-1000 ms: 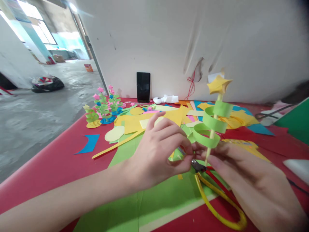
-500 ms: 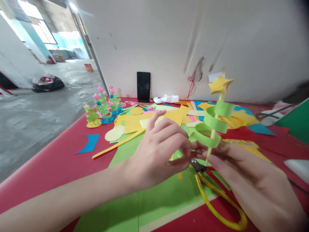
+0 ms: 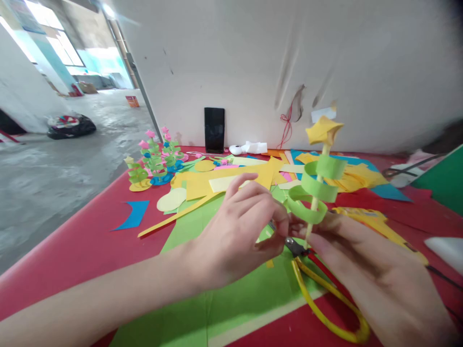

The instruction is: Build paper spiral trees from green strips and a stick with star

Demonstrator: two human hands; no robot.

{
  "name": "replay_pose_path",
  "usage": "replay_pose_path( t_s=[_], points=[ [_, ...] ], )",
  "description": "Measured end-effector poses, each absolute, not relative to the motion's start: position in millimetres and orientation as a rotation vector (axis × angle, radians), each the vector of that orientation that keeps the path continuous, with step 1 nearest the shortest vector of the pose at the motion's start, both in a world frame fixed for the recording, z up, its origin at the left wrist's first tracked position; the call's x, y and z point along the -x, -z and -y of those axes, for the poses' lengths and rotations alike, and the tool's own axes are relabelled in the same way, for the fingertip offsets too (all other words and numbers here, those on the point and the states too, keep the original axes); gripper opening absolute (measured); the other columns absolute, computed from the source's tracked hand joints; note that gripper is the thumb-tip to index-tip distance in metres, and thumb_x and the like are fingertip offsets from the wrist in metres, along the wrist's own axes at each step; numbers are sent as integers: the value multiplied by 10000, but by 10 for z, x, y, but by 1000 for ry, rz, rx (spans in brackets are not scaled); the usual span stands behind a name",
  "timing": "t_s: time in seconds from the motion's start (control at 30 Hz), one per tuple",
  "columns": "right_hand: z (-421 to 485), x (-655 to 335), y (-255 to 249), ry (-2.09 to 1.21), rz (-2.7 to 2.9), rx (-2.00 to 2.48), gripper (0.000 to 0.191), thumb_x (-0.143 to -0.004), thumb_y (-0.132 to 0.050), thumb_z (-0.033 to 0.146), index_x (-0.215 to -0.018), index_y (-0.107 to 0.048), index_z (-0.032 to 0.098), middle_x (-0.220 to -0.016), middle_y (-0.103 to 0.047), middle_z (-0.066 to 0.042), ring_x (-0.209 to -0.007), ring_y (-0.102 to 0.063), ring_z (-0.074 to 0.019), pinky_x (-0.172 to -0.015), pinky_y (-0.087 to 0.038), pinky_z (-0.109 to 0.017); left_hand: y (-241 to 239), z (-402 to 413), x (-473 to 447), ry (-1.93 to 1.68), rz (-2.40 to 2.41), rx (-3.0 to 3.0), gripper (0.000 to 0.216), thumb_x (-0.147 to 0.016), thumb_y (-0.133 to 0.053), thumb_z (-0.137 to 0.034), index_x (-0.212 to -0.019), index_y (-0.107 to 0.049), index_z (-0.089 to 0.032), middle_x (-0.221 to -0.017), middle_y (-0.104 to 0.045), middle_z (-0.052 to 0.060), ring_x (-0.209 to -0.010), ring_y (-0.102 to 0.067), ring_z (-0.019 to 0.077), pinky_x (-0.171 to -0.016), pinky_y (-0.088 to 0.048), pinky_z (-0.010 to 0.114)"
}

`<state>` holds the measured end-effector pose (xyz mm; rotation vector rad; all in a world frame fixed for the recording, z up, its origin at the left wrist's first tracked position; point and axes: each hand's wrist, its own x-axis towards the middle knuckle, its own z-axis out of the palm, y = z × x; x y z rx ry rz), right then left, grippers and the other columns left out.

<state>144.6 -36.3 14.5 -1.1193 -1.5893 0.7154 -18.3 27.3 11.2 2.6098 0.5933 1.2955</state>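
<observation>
My right hand [image 3: 376, 262] grips the pale stick of a paper plant [image 3: 318, 189] near its lower end, between thumb and fingers. A light green strip spirals around that stick, and a yellow folded paper star [image 3: 324, 131] tops it. My left hand [image 3: 242, 226] reaches in from the left, thumb and index finger pinched close to my right fingertips. What lies inside that pinch is hidden. Below the hands, scissors [image 3: 298, 267] with yellow and red handles rest on green paper sheets [image 3: 231, 308]; their blades are mostly covered.
Finished small paper plants [image 3: 155, 159] stand at the table's left edge. A black phone [image 3: 214, 130] leans against the back wall. Yellow and blue paper scraps [image 3: 235, 178] spread across the middle. On the right lies a yellow glue gun [image 3: 383, 224]; a blue scrap [image 3: 135, 214] lies left.
The paper plant has shifted slightly left and down, its star lower than before. My left hand moved a little right, still pinched. More of the glue gun shows behind my right hand.
</observation>
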Motion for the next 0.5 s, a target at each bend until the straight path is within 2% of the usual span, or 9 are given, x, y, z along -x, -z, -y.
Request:
replay_pose_path(
  t_s=[0.13,0.5],
  points=[
    [371,-1480,-127,-643,1670,1145,306,-804,-561,217,-1028,-616,419,-922,-693,102,-791,-664,-77,-700,-495,-38,-103,-285,175,-1298,-557,-2605,191,-693,-604,-21,-710,-477,-163,-705,-615,-38,-755,-494,98,-866,-408,287],
    [374,-1480,-131,-682,1650,1108,305,-802,-558,205,-1008,-625,420,-917,-691,110,-791,-659,-67,-703,-479,-18,-103,-287,161,-1306,-520,-2639,190,-720,-586,-21,-677,-461,-157,-661,-587,-33,-702,-484,91,-851,-420,302]
  ],
)
